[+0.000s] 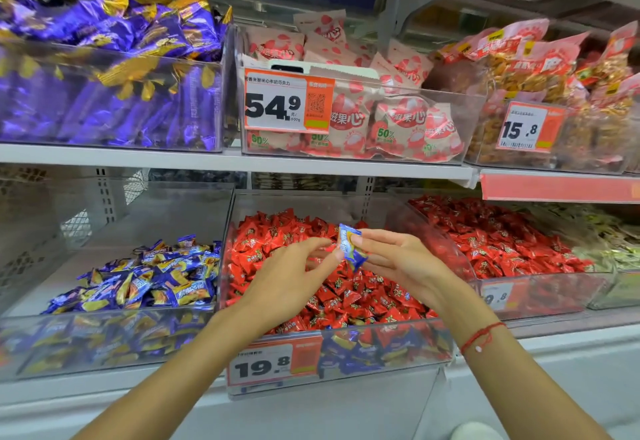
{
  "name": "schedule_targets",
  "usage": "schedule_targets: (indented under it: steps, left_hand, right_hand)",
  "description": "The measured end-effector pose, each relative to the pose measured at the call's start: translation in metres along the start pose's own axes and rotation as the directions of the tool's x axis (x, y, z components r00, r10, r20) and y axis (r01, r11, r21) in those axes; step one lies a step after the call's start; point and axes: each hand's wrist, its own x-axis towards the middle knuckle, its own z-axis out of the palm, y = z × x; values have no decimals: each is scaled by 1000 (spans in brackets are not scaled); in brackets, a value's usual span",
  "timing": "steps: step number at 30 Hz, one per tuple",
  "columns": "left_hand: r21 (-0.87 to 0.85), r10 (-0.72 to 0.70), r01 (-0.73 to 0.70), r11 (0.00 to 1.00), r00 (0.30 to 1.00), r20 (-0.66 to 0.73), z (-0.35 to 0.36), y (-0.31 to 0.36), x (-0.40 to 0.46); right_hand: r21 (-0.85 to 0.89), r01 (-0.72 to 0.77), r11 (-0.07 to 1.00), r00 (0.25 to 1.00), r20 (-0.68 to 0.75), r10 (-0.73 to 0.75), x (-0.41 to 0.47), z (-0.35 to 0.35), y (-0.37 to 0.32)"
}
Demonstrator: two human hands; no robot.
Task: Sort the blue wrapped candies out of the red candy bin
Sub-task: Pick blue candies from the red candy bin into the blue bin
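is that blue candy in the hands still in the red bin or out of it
Out: the blue wrapped candy is pinched in the right hand, lifted above the red candies, with the left hand reaching to it.

Three price tags [289,101], two hands [291,280], one lifted blue candy [351,245].

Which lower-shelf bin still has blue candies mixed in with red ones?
The middle bin, with the 19.8 tag: blue wrappers show behind its front wall under the red candies. The left bin holds blue, the right bin red.
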Motion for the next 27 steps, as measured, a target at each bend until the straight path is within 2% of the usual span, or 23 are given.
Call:
schedule_targets:
  steps: [2,4,7,10,11,13,15,19,20,22,25,27]
  left_hand:
    - [-272,-64,77,959,996,56,4,5,1]
    - [-456,-113,127,881,992,58,5,7,2]
    - [-583,-152,153,798,987,51,3,7,2]
    - [-630,-205,238,739,971,126,-2,11,2]
    - [-615,-238,283,736,959,156,-2,13,2]
    - [-578,-338,395,714,918,209,-1,13,5]
    - [-594,-405,470,653,880,250,1,12,7]
    - [-663,-402,501,556,861,312,-2,13,3]
    - [-670,-399,505,544,858,323,-4,13,2]
    - [-686,-394,512,517,854,340,-6,12,1]
    - [-675,-407,525,519,846,344,-7,6,4]
    - [-668,-420,520,533,847,325,-7,6,6]
  right_hand:
    - [-29,34,999,999,29,-33,-2,8,-5]
    - [-106,86,991,994,77,-78,-4,10,-13]
    - [-254,155,955,974,202,-104,-10,1,-28]
    - [-483,175,858,984,127,-129,-16,-20,-43]
    - [-611,144,778,989,60,-137,-16,-29,-44]
    - [-855,-11,518,989,-86,-121,-11,-44,-38]
    - [-943,-148,298,980,-181,-85,-2,-52,-20]
    - [-980,-175,90,984,-174,26,7,-46,16]
    - [-983,-169,70,986,-168,25,7,-44,21]
    - [-982,-151,110,988,-155,-25,10,-42,25]
    - [-948,-118,296,988,-143,-64,11,-48,15]
    - [-879,-74,472,981,-149,-125,7,-51,1]
